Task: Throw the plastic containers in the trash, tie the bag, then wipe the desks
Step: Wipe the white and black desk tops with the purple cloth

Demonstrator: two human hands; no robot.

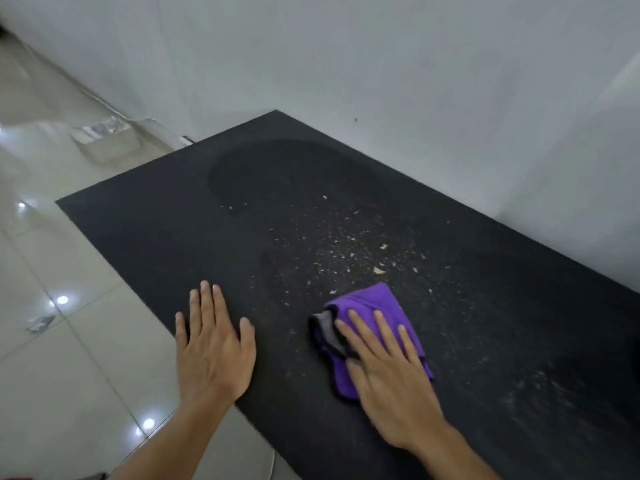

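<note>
A black desk (166,230) runs from the near edge back to the white wall. My right hand (388,379) presses flat on a purple cloth (377,306) with a grey fold at its left, fingers straight. Pale crumbs (356,247) are scattered over the desk just beyond the cloth. A darker, damp-looking patch (277,168) marks the far part of the desk. My left hand (213,348) lies flat and empty on the desk near its left edge, fingers spread. No plastic containers or trash bag are in view.
The white wall (415,64) borders the desk at the back and right. Glossy tiled floor (52,375) lies to the left, with a small crumpled scrap (41,323) on it. A pale box (110,143) with some debris on it sits by the wall's base.
</note>
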